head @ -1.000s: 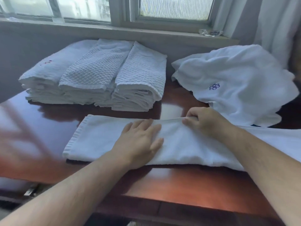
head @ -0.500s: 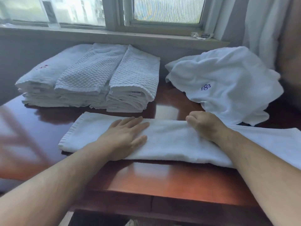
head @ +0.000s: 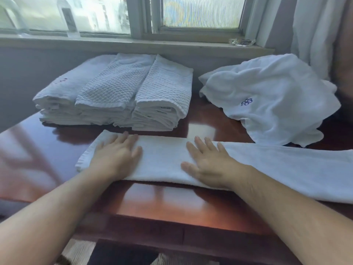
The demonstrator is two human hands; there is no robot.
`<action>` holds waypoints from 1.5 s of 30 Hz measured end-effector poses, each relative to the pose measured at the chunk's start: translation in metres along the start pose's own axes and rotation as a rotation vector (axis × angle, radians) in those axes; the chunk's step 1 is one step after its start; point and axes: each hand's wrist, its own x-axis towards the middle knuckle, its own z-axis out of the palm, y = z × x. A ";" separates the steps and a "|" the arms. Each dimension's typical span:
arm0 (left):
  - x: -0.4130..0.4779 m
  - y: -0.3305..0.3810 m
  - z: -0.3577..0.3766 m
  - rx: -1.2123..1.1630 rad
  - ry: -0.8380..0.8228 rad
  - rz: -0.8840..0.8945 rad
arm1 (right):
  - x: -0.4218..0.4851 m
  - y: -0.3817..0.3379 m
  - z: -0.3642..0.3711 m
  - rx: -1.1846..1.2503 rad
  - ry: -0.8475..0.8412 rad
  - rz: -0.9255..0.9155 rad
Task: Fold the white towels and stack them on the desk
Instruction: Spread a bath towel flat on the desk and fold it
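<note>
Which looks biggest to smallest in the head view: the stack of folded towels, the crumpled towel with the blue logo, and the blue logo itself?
1. Crumpled towel and stack of folded towels: they look alike in size, so I can't rank them.
2. Blue logo, by far the smallest.

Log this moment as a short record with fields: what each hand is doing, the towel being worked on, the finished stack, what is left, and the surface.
left hand: left hand flat on towel, fingers straight
right hand: right hand flat on towel, fingers spread
current towel: long white towel folded into a strip, lying across desk front
stack: pile of folded white waffle-weave towels, behind left
remaining: crumpled white cloth with blue flower logo, behind right
surface: glossy reddish wooden desk
</note>
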 end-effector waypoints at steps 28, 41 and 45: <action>-0.032 -0.076 -0.053 -1.057 -0.192 -0.370 | 0.020 -0.073 0.016 -0.018 0.074 -0.224; -0.035 -0.013 -0.073 -1.651 -0.023 -0.089 | 0.023 -0.070 -0.020 1.072 0.301 -0.039; -0.032 0.056 -0.074 -1.458 -0.136 0.074 | 0.010 -0.056 -0.035 1.610 0.025 0.066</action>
